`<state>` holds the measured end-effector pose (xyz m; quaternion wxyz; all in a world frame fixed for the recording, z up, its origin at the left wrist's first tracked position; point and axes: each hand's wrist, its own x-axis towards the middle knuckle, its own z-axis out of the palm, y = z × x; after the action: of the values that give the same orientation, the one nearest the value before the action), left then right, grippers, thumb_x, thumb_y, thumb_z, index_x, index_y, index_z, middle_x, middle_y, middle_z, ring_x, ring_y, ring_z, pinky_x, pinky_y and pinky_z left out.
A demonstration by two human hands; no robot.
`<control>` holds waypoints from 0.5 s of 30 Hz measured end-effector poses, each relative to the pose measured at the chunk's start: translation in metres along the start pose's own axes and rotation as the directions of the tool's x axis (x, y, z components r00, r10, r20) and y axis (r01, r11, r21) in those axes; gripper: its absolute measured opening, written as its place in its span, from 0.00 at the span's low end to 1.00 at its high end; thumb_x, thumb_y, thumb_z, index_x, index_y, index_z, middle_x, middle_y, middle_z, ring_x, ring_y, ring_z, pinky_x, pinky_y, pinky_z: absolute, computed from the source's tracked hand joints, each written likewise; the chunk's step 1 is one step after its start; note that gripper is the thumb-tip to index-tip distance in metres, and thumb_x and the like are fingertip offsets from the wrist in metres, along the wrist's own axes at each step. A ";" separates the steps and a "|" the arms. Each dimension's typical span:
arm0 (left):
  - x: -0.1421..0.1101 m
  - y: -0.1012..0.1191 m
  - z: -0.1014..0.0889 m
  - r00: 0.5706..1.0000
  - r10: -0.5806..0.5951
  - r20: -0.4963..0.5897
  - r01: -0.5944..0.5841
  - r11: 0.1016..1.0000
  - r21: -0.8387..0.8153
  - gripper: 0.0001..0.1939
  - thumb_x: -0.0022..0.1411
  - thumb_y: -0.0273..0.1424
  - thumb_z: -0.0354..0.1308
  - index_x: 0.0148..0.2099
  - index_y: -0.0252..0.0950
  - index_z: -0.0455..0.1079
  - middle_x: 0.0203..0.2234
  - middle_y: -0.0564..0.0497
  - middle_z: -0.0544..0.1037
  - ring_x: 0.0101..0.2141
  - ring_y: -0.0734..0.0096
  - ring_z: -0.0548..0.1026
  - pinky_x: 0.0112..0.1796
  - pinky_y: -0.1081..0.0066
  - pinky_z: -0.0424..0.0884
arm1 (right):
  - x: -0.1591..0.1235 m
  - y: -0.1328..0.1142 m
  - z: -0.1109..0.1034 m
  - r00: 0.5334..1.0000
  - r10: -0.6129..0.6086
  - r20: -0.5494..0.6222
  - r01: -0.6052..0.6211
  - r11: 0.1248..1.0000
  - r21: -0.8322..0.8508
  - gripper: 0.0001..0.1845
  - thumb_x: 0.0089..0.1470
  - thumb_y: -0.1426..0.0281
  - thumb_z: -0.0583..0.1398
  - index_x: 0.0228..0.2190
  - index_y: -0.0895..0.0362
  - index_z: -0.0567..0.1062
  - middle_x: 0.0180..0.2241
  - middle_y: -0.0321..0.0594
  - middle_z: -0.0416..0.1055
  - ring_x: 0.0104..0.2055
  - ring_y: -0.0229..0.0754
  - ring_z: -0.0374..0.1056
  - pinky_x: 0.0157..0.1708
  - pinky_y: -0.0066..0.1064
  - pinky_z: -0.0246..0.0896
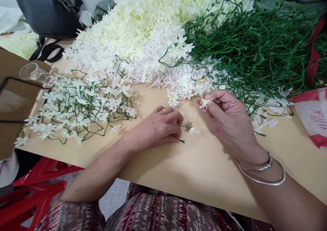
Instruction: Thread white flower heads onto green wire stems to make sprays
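My left hand (pixel 163 127), with a ring on one finger, is closed low over the table on a green plastic flower stem (pixel 182 141). One branch of that stem carries a white artificial flower (pixel 194 130); another pokes out bare below my fingers. Off to the right, my right hand (pixel 224 113) pinches a loose white flower head (pixel 204 103) between thumb and fingertips, held a little above the table. Small white stamen pieces (pixel 195 114) lie between the two hands. Left of my left hand spreads a heap of stems with white flowers (pixel 87 108) on them.
A big mound of loose white and cream flower heads (pixel 153 23) covers the back of the table (pixel 204 176). Bare green stems (pixel 255 44) are piled at the right, beside a red and white bag (pixel 313 115). A cardboard box (pixel 15 98), plastic cup (pixel 34 72) and black bag (pixel 48 11) stand left.
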<state>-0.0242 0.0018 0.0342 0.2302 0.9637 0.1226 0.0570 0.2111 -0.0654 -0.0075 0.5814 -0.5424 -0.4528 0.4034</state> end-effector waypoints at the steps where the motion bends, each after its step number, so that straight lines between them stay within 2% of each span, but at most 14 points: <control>1: 0.001 0.002 0.003 1.000 -0.004 -0.024 0.004 1.000 0.002 0.06 0.72 0.35 0.65 0.44 0.39 0.81 0.52 0.43 0.78 0.53 0.56 0.72 0.54 0.61 0.64 | 0.000 0.001 -0.001 1.000 0.002 -0.009 -0.002 1.000 -0.008 0.07 0.61 0.58 0.69 0.38 0.44 0.78 0.36 0.39 0.76 0.35 0.46 0.75 0.39 0.42 0.75; 3: 0.002 0.007 0.010 0.998 -0.006 -0.070 0.006 1.000 0.005 0.05 0.71 0.34 0.67 0.43 0.39 0.82 0.55 0.41 0.77 0.56 0.52 0.70 0.56 0.59 0.65 | 0.000 0.003 -0.002 1.000 0.008 -0.028 -0.008 1.000 -0.009 0.09 0.60 0.57 0.70 0.38 0.44 0.78 0.36 0.40 0.76 0.35 0.47 0.75 0.39 0.42 0.75; 6: 0.004 0.014 0.019 0.995 0.008 -0.099 -0.005 1.000 0.030 0.06 0.72 0.32 0.65 0.40 0.37 0.81 0.55 0.41 0.77 0.57 0.52 0.71 0.58 0.56 0.66 | 0.001 0.004 -0.003 0.999 0.005 -0.043 -0.006 1.000 -0.016 0.09 0.60 0.57 0.70 0.38 0.45 0.78 0.36 0.39 0.76 0.36 0.47 0.75 0.40 0.43 0.75; 8: 0.006 0.017 0.021 0.994 0.017 -0.112 -0.011 0.999 0.051 0.07 0.73 0.32 0.64 0.41 0.36 0.80 0.54 0.41 0.79 0.58 0.52 0.71 0.61 0.53 0.64 | 0.001 0.003 -0.004 0.999 -0.007 -0.042 0.006 1.000 -0.014 0.07 0.61 0.58 0.69 0.38 0.45 0.77 0.36 0.39 0.75 0.36 0.47 0.75 0.42 0.44 0.75; 10: 0.007 0.017 0.019 0.989 0.015 -0.150 -0.015 1.000 -0.001 0.07 0.74 0.31 0.62 0.41 0.36 0.79 0.54 0.40 0.79 0.59 0.51 0.72 0.63 0.51 0.64 | 0.002 0.001 -0.003 0.999 -0.012 -0.051 0.013 1.000 0.014 0.07 0.61 0.59 0.69 0.38 0.45 0.77 0.37 0.38 0.75 0.36 0.46 0.74 0.43 0.43 0.75; 12: 0.007 0.016 0.014 0.973 -0.020 -0.228 -0.026 0.980 -0.197 0.07 0.75 0.32 0.61 0.42 0.37 0.77 0.53 0.40 0.80 0.58 0.53 0.74 0.62 0.52 0.68 | 0.003 0.000 -0.003 0.998 0.008 -0.065 -0.004 0.998 0.063 0.08 0.60 0.59 0.70 0.38 0.45 0.77 0.36 0.37 0.74 0.36 0.44 0.72 0.44 0.41 0.74; 13: 0.006 0.015 0.012 0.961 -0.064 -0.269 -0.035 0.937 -0.347 0.08 0.76 0.34 0.60 0.43 0.38 0.76 0.51 0.40 0.81 0.56 0.55 0.77 0.59 0.54 0.72 | 0.003 0.000 -0.003 0.997 0.023 -0.069 -0.017 0.996 0.088 0.09 0.59 0.59 0.70 0.38 0.46 0.77 0.36 0.37 0.74 0.36 0.43 0.72 0.44 0.40 0.74; 15: 0.006 0.011 0.010 0.931 -0.207 -0.299 -0.043 0.754 -0.655 0.10 0.78 0.38 0.57 0.45 0.38 0.73 0.44 0.42 0.83 0.46 0.62 0.82 0.49 0.60 0.79 | 0.004 0.000 -0.002 0.997 0.047 -0.065 -0.038 0.992 0.121 0.11 0.58 0.58 0.71 0.38 0.47 0.77 0.36 0.36 0.74 0.37 0.42 0.72 0.43 0.38 0.73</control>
<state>-0.0144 -0.0105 0.0306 0.5273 0.7899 0.1774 0.2580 0.2140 -0.0624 -0.0067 0.6192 -0.5295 -0.3961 0.4234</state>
